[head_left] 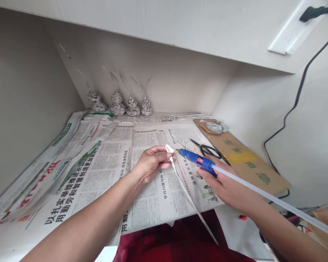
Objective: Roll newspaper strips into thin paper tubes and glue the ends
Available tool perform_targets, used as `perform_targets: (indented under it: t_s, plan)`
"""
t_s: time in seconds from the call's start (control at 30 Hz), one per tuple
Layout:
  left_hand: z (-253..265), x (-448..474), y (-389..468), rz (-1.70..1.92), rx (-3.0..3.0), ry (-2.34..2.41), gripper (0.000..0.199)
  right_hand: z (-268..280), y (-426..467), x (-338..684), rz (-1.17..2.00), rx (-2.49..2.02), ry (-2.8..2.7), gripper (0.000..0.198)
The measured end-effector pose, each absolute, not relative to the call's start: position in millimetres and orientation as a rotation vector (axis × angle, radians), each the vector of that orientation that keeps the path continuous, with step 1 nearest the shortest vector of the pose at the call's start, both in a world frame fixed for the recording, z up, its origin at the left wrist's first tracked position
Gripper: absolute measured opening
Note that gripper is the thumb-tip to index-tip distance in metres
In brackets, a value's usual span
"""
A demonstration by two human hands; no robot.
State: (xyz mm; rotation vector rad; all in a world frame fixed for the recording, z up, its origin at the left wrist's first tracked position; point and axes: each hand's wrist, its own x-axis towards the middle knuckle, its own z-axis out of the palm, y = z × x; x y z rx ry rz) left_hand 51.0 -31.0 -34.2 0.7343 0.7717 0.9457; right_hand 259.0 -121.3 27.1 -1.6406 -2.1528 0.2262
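My left hand [154,162] pinches the upper end of a rolled paper strip [183,187], whose pale tip shows above the fingers. The strip trails down to the right, past the table's front edge. My right hand [221,180] is wrapped round a blue hot glue gun [198,160]. A long whitish glue stick [262,193] sticks out of its rear. The gun's nozzle points left, close to the strip's tip; whether they touch I cannot tell. Black-handled scissors [207,150] lie just behind the gun.
Newspaper sheets [147,196] cover the table. Several woven paper gourds [132,106] stand against the back wall beside thin paper rolls [169,117]. Flattened cardboard [243,160] lies at right. A shelf edge [153,40] overhangs; a black cord [297,98] runs down the right wall.
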Motion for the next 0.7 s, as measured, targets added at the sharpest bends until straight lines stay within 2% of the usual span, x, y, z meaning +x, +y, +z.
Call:
perform_targets:
  t_s: [0.17, 0.4, 0.7]
  plan:
    - [-30.3, 50.0, -30.5, 0.952, 0.726, 0.776, 0.023, 23.3, -109.5, 304.5, 0.070, -1.862, -2.098, 0.037]
    - [-29.0, 51.0, -31.3, 0.950, 0.736, 0.822, 0.018, 17.7, -88.2, 422.7, -0.199, -2.042, -2.144, 0.041]
    - [-29.8, 51.0, -31.7, 0.911, 0.755, 0.819, 0.011, 8.5, -93.9, 495.1, -0.153, -2.083, -2.281, 0.051]
